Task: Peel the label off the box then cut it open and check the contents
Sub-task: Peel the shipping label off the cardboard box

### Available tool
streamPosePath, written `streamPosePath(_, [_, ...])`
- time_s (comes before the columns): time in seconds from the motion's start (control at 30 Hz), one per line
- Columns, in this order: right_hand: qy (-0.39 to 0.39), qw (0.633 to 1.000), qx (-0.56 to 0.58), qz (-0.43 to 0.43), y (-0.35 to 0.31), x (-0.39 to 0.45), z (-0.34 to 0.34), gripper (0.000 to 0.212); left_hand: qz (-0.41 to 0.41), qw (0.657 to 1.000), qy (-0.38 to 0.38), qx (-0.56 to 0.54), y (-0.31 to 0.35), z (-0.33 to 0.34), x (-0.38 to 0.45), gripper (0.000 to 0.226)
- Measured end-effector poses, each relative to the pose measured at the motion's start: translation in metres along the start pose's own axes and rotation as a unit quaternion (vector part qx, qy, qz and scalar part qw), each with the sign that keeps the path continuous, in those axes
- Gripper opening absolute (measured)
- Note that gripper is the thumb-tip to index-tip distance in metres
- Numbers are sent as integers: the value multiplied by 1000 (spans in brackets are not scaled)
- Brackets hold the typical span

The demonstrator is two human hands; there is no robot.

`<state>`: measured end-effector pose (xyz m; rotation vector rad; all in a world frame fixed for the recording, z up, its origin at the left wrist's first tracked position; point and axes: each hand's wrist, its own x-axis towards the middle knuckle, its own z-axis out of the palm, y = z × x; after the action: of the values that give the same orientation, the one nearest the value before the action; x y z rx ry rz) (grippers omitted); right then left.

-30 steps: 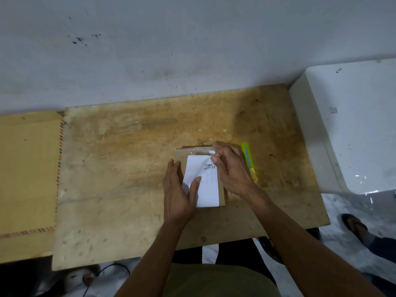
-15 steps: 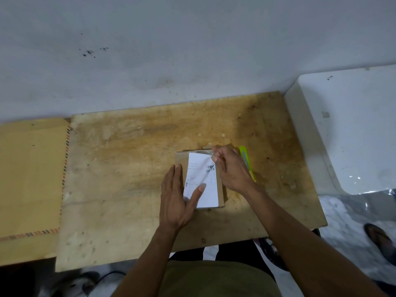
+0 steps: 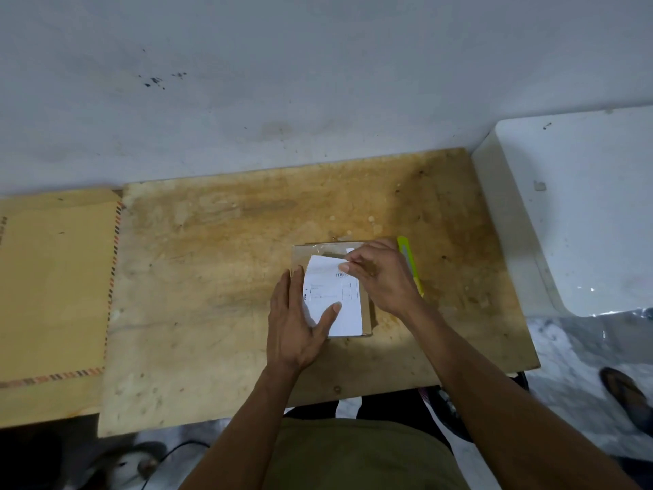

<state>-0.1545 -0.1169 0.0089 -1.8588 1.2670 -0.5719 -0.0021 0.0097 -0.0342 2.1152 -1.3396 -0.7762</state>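
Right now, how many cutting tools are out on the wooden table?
1. A yellow-green utility knife lies on the wooden table just right of the cardboard box, partly covered by the right hand. Nothing else like it shows, though the hands could hide something small.

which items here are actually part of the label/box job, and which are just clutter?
In play:
- cardboard box
- white label, far right corner pinched by right hand
- left hand, flat on the box's left side
- yellow-green utility knife, beside the box

Lying about:
- brown envelope, far left
- white appliance, right
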Motion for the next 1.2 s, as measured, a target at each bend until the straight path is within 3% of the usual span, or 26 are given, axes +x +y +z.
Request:
streamPosePath(0.1, [20, 999, 25, 4, 8, 0, -3, 11, 20, 1000, 6, 13, -2, 2, 0, 91])
streamPosePath(0.2, [23, 995, 75, 68, 16, -6, -6, 10, 22, 1000, -6, 19, -3, -1, -1, 89])
streamPosePath(0.33, [44, 994, 19, 94, 23, -11, -13, 17, 54, 997, -19, 58, -13, -3, -2, 70])
streamPosePath(0.47, [36, 995, 24, 92, 21, -7, -15, 18, 48, 996, -9, 70, -20, -2, 2, 59])
streamPosePath(0.73, [65, 996, 8, 53, 15, -10, -19, 22, 61, 993, -24, 99, -19, -5, 5, 59])
streamPosePath(1.2, [34, 999, 14, 18, 25, -7, -38, 12, 43, 990, -81, 111, -13, -5, 20, 68])
